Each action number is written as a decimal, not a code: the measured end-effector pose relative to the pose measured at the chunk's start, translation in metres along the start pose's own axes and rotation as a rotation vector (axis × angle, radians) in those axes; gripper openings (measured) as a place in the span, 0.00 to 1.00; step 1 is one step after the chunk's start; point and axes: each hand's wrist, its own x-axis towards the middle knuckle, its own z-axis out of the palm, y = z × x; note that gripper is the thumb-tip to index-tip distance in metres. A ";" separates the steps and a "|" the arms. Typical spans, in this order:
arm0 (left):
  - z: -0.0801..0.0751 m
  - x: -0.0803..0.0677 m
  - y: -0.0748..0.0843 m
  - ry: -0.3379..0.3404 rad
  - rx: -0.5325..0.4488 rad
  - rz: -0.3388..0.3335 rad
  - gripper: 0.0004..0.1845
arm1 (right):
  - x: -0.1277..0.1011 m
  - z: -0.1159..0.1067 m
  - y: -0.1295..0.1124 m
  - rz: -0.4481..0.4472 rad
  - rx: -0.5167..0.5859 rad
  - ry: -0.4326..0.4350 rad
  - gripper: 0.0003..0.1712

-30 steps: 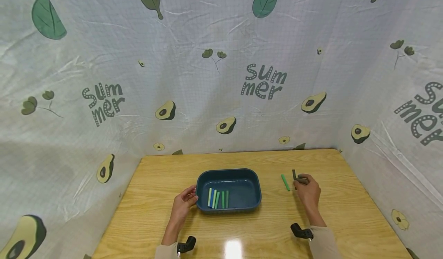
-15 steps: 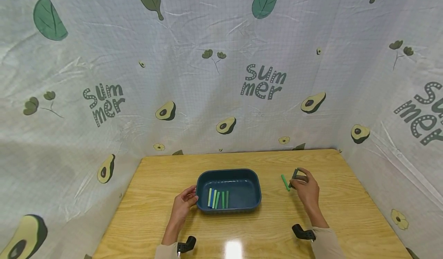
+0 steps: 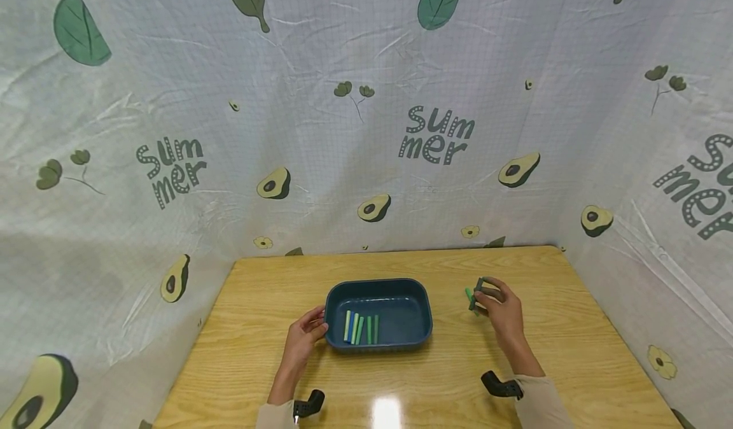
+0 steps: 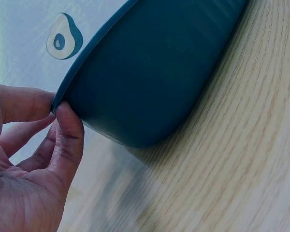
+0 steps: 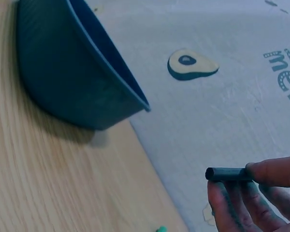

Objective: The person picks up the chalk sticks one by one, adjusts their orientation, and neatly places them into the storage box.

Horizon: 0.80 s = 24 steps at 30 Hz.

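A dark blue-green rectangular box [image 3: 420,338] stands on the table. My left hand [image 3: 303,338] pinches the rim at its left end between thumb and finger, plainly seen in the left wrist view. Off to the box's right, my right hand [image 3: 506,311] holds a dark green chalk stick [image 5: 228,174] between thumb and fingers, raised above the table. Greenish dust marks these fingers. A bright green chalk stick [image 3: 467,292] lies on the table, partly hidden behind the held one; its tip shows at the right wrist view's bottom edge.
Several chalk sticks lie side by side in the box's left half, among them a blue chalk [image 3: 350,328] and green chalks [image 3: 369,331]. The wooden table [image 3: 275,282] meets a printed cloth backdrop [image 3: 321,136] at its back and sides.
My right hand has lifted the dark green chalk off the table and carried it left, over the bright green one. The left hand and the box have stayed put.
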 end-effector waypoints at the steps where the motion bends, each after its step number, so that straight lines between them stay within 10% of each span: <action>1: 0.000 0.000 0.000 -0.002 -0.005 0.002 0.25 | -0.001 0.001 -0.001 0.009 0.019 -0.014 0.29; 24: -0.002 0.000 -0.001 -0.017 -0.027 0.009 0.25 | -0.010 0.024 -0.045 0.007 0.154 -0.317 0.34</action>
